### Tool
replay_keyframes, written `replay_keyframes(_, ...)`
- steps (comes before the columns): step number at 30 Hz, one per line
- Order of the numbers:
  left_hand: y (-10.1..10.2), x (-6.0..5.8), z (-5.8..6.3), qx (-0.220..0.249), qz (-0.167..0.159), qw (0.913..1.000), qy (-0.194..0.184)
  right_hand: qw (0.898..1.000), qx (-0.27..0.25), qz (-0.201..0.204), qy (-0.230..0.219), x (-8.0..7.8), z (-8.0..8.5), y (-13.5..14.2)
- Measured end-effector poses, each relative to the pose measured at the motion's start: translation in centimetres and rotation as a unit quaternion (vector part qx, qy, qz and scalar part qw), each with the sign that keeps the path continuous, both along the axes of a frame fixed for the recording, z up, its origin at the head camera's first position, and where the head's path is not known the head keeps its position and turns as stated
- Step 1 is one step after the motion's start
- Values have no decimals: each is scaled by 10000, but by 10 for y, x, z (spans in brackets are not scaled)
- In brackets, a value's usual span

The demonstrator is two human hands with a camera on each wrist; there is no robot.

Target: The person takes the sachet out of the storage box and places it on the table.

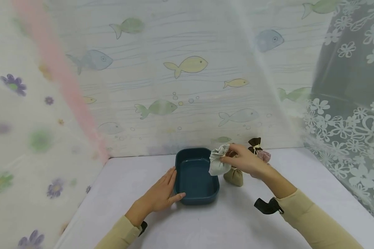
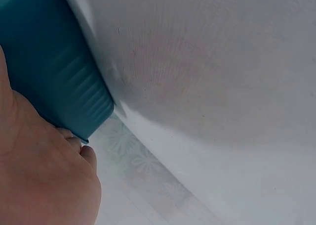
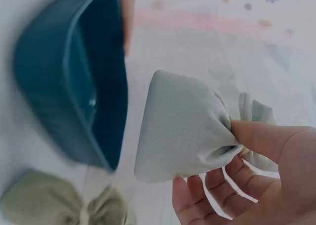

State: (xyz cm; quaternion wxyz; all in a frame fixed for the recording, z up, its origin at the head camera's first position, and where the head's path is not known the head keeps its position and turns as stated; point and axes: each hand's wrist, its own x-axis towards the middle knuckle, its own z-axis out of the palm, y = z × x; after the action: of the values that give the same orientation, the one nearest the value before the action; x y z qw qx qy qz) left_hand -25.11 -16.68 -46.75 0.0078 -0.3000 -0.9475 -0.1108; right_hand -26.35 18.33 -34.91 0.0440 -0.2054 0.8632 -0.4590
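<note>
My right hand [image 1: 244,159] pinches a pale grey-green cloth drawstring pouch [image 1: 219,166] at its gathered neck. The pouch hangs over the right rim of a dark teal rectangular dish [image 1: 197,200]. In the right wrist view the pouch [image 3: 180,128] is clear of the dish wall, with thumb and fingers at its tied neck. My left hand [image 1: 159,193] rests along the dish's left side with fingers extended, the thumb lying over the near left corner. From the left wrist, the palm and fingertips show against the dish's outer wall [image 2: 64,67].
An olive-tan pouch [image 1: 234,177] stands on the white table [image 1: 205,228] just right of the dish. Behind my right hand are a dark brown pouch [image 1: 255,143] and a dusty pink one [image 1: 264,155], partly hidden. A fish-print curtain [image 1: 187,86] hangs along the back edge.
</note>
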Motion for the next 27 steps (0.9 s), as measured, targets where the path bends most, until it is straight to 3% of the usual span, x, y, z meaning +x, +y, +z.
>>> replay_keyframes(5,0,0,0,-91,59,9999,-84,9993,228,-273,115,14,-4,29)
replay_keyframes(13,0,2,7,3,91,9997,-207,9971,290,-687,-135,27,-21,75)
replay_keyframes(18,-2,2,6,169,169,9990,-369,9936,586,-883,-402,28,-40,95)
replay_keyframes(27,-3,1,1,484,79,9978,-443,9918,468,-873,-810,27,-81,111)
